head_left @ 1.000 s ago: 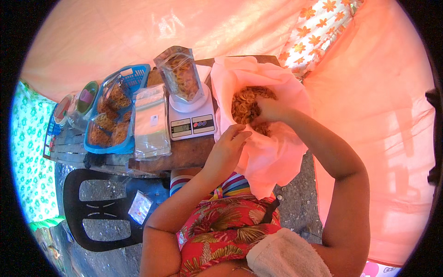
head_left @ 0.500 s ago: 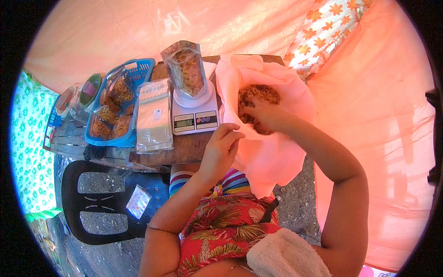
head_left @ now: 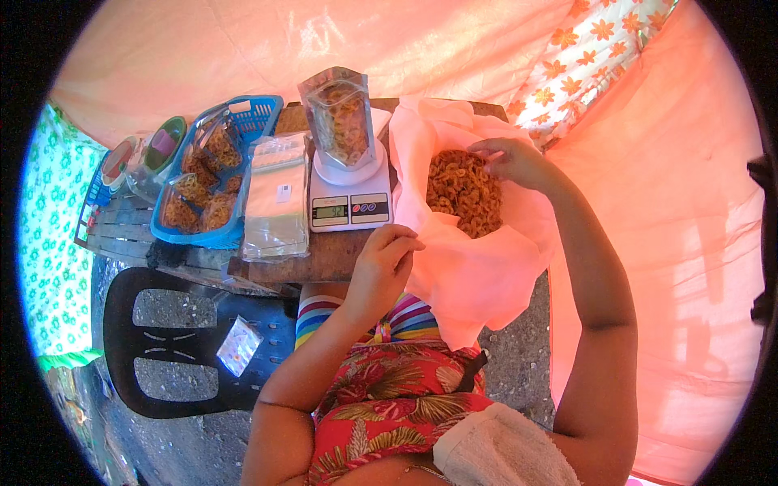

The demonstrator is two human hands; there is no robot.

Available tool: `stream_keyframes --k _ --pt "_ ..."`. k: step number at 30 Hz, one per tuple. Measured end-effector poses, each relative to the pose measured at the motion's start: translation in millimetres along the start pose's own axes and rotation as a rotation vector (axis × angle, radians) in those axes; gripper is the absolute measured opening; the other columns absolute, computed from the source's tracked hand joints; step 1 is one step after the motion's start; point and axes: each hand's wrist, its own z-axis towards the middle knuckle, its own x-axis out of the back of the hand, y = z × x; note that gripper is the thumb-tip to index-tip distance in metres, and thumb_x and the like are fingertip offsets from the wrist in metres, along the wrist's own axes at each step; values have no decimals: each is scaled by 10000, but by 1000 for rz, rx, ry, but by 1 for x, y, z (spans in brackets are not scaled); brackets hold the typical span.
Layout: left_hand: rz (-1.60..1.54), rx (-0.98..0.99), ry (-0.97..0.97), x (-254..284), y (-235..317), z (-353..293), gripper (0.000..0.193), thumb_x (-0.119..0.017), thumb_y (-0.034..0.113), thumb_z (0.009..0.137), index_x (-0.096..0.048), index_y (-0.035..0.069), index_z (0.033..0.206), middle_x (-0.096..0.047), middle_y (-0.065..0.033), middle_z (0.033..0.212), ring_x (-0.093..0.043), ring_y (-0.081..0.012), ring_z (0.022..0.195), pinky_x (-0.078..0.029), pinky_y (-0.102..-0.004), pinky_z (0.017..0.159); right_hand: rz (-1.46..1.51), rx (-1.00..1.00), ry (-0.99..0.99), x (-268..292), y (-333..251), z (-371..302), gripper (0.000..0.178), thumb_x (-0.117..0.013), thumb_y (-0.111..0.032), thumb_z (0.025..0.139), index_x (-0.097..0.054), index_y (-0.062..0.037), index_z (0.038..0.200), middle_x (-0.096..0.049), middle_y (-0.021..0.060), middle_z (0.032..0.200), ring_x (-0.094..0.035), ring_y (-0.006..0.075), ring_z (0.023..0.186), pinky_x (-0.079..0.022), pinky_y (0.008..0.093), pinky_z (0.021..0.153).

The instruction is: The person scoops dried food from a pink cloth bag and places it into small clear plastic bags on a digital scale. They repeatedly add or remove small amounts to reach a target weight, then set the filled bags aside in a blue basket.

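A heap of brown, curled crunchy snack pieces fills a hollow lined with pink cloth. My right hand hovers at the heap's far right edge. Its fingers are bent but apart, and I see no piece between them. My left hand is by the near left edge of the cloth, fingers loosely bent and apart, tips close to or touching it. Left of the cloth, a clear stand-up pouch with snack pieces stands upright on a white digital kitchen scale. The scale's display is lit.
Flat empty pouches lie stacked left of the scale on the wooden table. A blue basket holds several filled packs. Lidded containers stand farther left. Below is a black plastic chair with a small packet. Pink sheeting hangs around.
My right hand has come out of the middle of the heap to its far right edge, uncovering the pieces. My left hand stays about where it was. The view has shifted slightly.
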Motion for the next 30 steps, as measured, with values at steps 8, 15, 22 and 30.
stream_keyframes --k 8,15,22,30 --pt "-31 -18 18 2 3 0 173 -583 -71 755 -619 5 906 -561 -130 945 -575 -296 869 -480 -346 748 -195 7 -61 -28 -3 5 261 -566 -130 828 -622 -31 1063 -645 96 962 -592 190 931 -483 312 791" --pt "-245 -82 -25 41 68 -1 303 -636 -43 735 -635 46 1024 -533 -138 1025 -550 -270 897 -464 -333 756 51 -237 -43 -49 -17 26 246 -512 -42 840 -625 -2 1055 -591 117 1110 -562 207 1001 -449 326 801" --pt "-928 -694 -213 66 122 9 346 -650 39 760 -657 204 1064 -550 -197 1022 -519 -183 681 -433 -247 586 352 -456 116 -49 -52 12 291 -473 -106 881 -580 28 1117 -610 139 1064 -581 203 969 -438 310 835" --pt "-1105 -741 -65 45 146 23 283 -688 156 781 -686 320 1012 -555 -203 1031 -467 -193 685 -408 -242 557 419 -385 78 -46 -31 32 277 -458 -85 869 -601 10 1086 -615 117 1030 -586 201 930 -457 296 779"
